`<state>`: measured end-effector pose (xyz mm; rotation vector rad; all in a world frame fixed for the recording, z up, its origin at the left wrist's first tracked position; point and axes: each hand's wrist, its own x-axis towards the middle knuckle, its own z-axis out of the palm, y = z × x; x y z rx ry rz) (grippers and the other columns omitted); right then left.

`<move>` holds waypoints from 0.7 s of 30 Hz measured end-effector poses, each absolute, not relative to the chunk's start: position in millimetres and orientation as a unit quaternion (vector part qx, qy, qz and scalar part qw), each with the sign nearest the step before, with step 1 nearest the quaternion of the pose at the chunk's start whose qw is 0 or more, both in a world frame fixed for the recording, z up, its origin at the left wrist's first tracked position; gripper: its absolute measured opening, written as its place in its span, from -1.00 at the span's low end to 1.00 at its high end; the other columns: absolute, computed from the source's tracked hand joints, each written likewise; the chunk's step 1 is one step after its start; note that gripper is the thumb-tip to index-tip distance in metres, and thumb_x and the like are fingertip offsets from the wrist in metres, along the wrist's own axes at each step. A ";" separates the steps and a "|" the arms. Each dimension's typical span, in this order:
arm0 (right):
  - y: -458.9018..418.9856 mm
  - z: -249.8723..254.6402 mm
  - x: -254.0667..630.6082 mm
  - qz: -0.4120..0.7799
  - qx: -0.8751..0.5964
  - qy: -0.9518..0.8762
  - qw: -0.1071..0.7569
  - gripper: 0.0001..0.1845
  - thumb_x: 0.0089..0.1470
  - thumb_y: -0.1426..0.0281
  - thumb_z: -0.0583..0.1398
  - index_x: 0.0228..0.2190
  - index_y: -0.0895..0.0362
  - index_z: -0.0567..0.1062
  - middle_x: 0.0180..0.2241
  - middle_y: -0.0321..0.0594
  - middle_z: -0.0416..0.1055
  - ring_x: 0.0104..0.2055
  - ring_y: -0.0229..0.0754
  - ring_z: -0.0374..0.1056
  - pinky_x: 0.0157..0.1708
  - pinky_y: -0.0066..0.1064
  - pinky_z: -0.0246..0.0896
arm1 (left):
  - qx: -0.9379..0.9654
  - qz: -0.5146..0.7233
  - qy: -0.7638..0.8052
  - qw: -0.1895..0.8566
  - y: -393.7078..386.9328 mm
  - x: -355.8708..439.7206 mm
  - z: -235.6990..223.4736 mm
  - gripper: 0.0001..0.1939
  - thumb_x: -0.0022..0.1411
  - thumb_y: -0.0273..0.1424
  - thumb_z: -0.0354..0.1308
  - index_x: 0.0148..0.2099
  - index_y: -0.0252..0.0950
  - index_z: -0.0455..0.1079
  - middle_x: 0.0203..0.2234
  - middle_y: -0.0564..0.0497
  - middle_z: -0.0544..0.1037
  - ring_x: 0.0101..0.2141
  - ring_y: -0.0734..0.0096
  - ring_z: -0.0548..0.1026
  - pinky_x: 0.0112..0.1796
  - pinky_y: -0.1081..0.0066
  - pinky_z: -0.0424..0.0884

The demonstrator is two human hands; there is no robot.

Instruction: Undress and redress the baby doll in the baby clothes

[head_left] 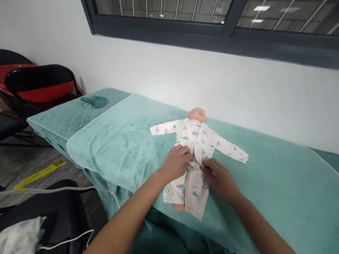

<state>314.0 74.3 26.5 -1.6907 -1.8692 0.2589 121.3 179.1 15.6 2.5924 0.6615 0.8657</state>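
A baby doll (197,114) lies on its back on the green bed cover, its head toward the wall. It is dressed in a white baby top (209,140) with teal prints and matching pants (196,187); one foot shows below a pant leg. My left hand (178,161) is closed at the doll's waist, fingers pinching cloth near the top's front opening. With thumb and fingers together, my right hand (218,176) grips the lower edge of the top's front flap. Both sleeves lie spread out to the sides.
The bed (113,141) stands against a white wall below a dark-framed window (164,26). A quilted section with a face hole (95,101) is at the left. Black chairs (42,83) stand beyond; a nearer chair (58,208) carries a printed bundle (21,236) and white cables.
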 end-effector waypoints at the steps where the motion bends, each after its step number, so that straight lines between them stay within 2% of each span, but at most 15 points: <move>1: 77.5 32.0 316.0 0.118 -0.639 -0.702 0.290 -0.72 0.27 0.18 0.05 -0.42 0.03 0.39 -0.41 -0.24 0.39 -0.37 -0.13 0.33 -0.36 -0.29 0.24 | 0.897 0.323 0.238 0.187 178.8 122.8 16.0 -0.71 0.19 -0.61 -0.03 -0.21 -0.20 0.45 -0.15 -0.06 0.50 -0.15 0.25 0.42 -0.11 0.21 0.29; 4: 101.4 49.8 323.2 0.142 -0.671 -0.654 0.319 -0.62 0.24 0.12 0.05 -0.52 0.05 0.37 -0.48 -0.26 0.40 -0.40 -0.14 0.32 -0.38 -0.32 0.20 | 0.847 0.381 0.244 0.278 182.6 129.7 23.6 -0.66 0.17 -0.63 -0.06 -0.17 -0.19 0.44 -0.01 -0.07 0.49 -0.06 0.29 0.47 -0.04 0.21 0.33; 8: 161.5 69.9 333.3 0.064 -0.737 -0.537 0.406 -0.74 0.15 0.16 0.11 -0.38 0.07 0.46 -0.32 -0.20 0.51 -0.28 -0.10 0.37 -0.27 -0.31 0.21 | 0.787 0.458 0.272 0.310 214.5 142.5 40.6 -0.70 0.19 -0.61 -0.05 -0.17 -0.19 0.42 0.01 -0.04 0.53 0.10 0.26 0.39 0.11 0.18 0.29; 10: 195.5 76.7 336.8 0.043 -0.769 -0.518 0.371 -0.72 0.14 0.14 0.10 -0.34 0.09 0.43 -0.24 -0.13 0.51 -0.25 -0.08 0.38 -0.24 -0.30 0.20 | 0.732 0.485 0.369 0.303 242.3 153.1 46.7 -0.74 0.24 -0.55 -0.04 -0.13 -0.21 0.41 -0.01 -0.07 0.54 0.09 0.24 0.39 0.09 0.19 0.30; 13: 237.7 81.6 339.5 0.072 -0.836 -0.497 0.221 -0.61 0.10 0.02 0.11 -0.35 0.10 0.40 -0.26 -0.05 0.49 -0.28 -0.02 0.37 -0.31 -0.27 0.15 | 0.665 0.439 0.498 0.343 283.2 174.5 49.6 -0.82 0.29 -0.37 0.03 -0.11 -0.26 0.40 -0.18 -0.10 0.57 -0.12 0.23 0.49 -0.07 0.24 0.37; 15: 255.2 81.1 341.8 0.082 -0.852 -0.493 0.154 -0.60 0.11 0.01 0.09 -0.39 0.10 0.38 -0.31 -0.02 0.48 -0.30 0.02 0.36 -0.36 -0.28 0.11 | 0.667 0.398 0.511 0.369 300.6 189.2 49.5 -0.81 0.26 -0.30 0.11 -0.13 -0.26 0.40 -0.28 -0.07 0.57 -0.22 0.26 0.51 -0.13 0.28 0.38; 18: 264.7 75.7 349.6 0.080 -0.842 -0.511 0.150 -0.65 0.18 0.11 0.02 -0.50 0.07 0.32 -0.41 -0.08 0.45 -0.37 -0.04 0.32 -0.40 -0.31 0.05 | 0.701 0.391 0.470 0.366 308.5 206.4 53.4 -0.86 0.21 -0.41 0.15 -0.16 -0.24 0.44 -0.28 -0.02 0.57 -0.20 0.31 0.50 -0.10 0.32 0.36; 21: 261.2 69.5 361.6 0.108 -0.824 -0.514 0.214 -0.66 0.17 0.16 0.03 -0.57 0.05 0.27 -0.54 -0.23 0.37 -0.48 -0.15 0.21 -0.43 -0.34 0.01 | 0.729 0.387 0.361 0.434 308.7 217.7 65.3 -0.87 0.23 -0.44 0.11 -0.19 -0.22 0.47 -0.21 -0.01 0.60 -0.15 0.34 0.51 -0.08 0.35 0.36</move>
